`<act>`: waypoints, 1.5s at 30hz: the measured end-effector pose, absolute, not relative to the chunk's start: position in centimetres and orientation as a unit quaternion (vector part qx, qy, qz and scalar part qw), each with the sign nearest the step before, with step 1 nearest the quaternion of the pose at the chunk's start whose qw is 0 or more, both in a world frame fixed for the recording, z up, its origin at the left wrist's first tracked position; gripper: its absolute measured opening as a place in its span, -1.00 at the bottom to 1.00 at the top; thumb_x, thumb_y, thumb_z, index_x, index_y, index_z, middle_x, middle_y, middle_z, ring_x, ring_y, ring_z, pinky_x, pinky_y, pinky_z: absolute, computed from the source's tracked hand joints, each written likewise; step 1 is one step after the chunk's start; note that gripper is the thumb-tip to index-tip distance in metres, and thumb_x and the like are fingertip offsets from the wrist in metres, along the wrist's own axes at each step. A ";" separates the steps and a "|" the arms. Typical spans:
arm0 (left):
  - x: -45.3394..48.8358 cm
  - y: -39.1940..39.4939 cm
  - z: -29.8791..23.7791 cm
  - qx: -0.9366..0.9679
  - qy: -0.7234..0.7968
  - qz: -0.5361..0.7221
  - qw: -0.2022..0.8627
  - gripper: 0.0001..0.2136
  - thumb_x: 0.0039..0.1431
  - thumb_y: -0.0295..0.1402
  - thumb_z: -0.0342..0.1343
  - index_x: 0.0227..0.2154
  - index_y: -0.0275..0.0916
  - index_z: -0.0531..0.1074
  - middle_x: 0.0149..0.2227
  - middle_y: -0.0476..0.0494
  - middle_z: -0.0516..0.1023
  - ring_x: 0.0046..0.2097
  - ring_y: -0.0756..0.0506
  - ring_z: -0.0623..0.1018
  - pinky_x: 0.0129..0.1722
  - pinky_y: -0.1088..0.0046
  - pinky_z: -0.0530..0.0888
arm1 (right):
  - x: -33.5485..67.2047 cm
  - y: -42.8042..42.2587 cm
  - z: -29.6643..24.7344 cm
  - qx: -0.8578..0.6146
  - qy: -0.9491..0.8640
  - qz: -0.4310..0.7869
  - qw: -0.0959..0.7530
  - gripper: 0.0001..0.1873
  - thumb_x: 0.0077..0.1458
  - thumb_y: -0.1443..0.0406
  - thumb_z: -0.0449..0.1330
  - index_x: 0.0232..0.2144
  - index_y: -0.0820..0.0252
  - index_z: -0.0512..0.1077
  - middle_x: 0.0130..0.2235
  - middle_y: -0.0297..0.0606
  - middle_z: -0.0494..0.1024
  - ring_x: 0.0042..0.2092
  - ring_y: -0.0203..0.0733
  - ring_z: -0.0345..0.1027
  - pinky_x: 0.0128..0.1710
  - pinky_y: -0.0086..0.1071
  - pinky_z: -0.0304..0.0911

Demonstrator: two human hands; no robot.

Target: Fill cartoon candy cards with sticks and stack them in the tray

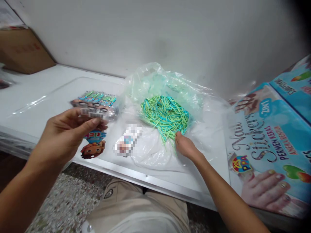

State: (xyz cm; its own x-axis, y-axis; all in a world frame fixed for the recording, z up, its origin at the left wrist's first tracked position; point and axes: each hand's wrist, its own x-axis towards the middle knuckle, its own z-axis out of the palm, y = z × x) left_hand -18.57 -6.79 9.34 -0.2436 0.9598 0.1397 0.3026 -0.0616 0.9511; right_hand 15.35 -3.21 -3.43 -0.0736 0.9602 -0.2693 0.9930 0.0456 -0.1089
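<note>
My left hand point(69, 129) is closed, thumb against fingers, on a printed cartoon packet point(93, 149) with a brown-haired character and blue lettering; part of it is hidden behind the fingers. Just beyond lies a stack of similar printed packets point(97, 101) showing green and blue strips. My right hand point(186, 145) pinches at the near edge of a heap of thin green and blue sticks point(167, 113); how many sticks it grips is hidden. The heap rests in an opened clear plastic bag point(150, 76). Between my hands lies a small blurred card point(127, 139).
A large blue printed box point(269, 142) stands on the right of the white table point(55, 97). A cardboard box point(24, 50) sits at the back left. Behind the table rises a pale wall point(155, 32). The table's front edge runs close to my lap.
</note>
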 end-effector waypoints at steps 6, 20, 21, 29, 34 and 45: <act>-12.8 -4.4 3.7 0.674 0.625 0.320 0.231 -0.86 0.07 -0.21 0.12 -0.38 -0.15 0.41 -0.39 -0.08 0.55 -0.33 -0.14 0.55 -0.35 0.36 0.42 | 14.1 -1.0 -4.5 0.691 0.704 -0.135 0.096 -0.67 0.18 0.39 -0.09 -0.01 0.41 0.22 -0.16 0.15 0.53 -0.14 0.06 0.46 -0.28 -0.28 0.18; -12.8 -1.2 0.2 0.661 0.688 0.260 0.148 -0.75 0.10 -0.10 0.06 -0.39 -0.17 0.23 -0.45 -0.03 0.45 -0.41 -0.10 0.46 -0.44 0.44 0.23 | 15.2 -0.7 -2.0 0.660 0.738 -0.084 0.116 -0.66 0.22 0.34 -0.10 -0.03 0.24 0.34 -0.08 0.03 0.47 -0.11 0.01 0.40 -0.18 -0.25 0.20; -12.8 -1.4 0.3 0.652 0.684 0.283 0.163 -0.74 0.08 -0.10 0.08 -0.43 -0.17 0.22 -0.48 0.00 0.42 -0.44 -0.07 0.43 -0.45 0.45 0.22 | 15.3 -0.7 -1.6 0.659 0.741 -0.074 0.110 -0.66 0.22 0.33 -0.10 -0.03 0.24 0.35 -0.05 0.05 0.44 -0.06 0.04 0.36 -0.14 -0.22 0.19; -11.0 -2.4 0.4 0.648 0.609 0.367 0.273 -0.72 0.05 -0.12 0.12 -0.50 -0.19 0.19 -0.55 0.08 0.30 -0.48 0.01 0.34 -0.46 0.51 0.22 | 14.9 -0.8 -0.8 0.658 0.743 -0.064 0.107 -0.68 0.19 0.46 -0.09 -0.10 0.36 0.39 -0.14 0.12 0.51 -0.02 0.09 0.35 -0.05 -0.18 0.11; -11.1 -2.9 0.0 0.645 0.571 0.391 0.325 -0.74 0.05 -0.15 0.15 -0.49 -0.21 0.25 -0.54 0.08 0.29 -0.47 0.03 0.32 -0.46 0.53 0.23 | 14.7 -0.8 -1.1 0.677 0.722 -0.105 0.096 -0.67 0.27 0.38 -0.15 -0.04 0.39 0.32 -0.15 0.13 0.54 -0.12 0.02 0.45 -0.20 -0.29 0.17; -10.5 -3.7 -0.4 0.611 0.524 0.422 0.417 -0.72 0.05 -0.18 0.20 -0.47 -0.25 0.25 -0.54 0.09 0.25 -0.47 0.06 0.26 -0.48 0.55 0.20 | 9.2 0.2 -5.8 0.684 0.703 -0.173 0.089 -0.67 0.17 0.27 0.05 -0.10 0.40 0.40 -0.11 0.20 0.54 -0.06 0.10 0.44 -0.19 -0.27 0.21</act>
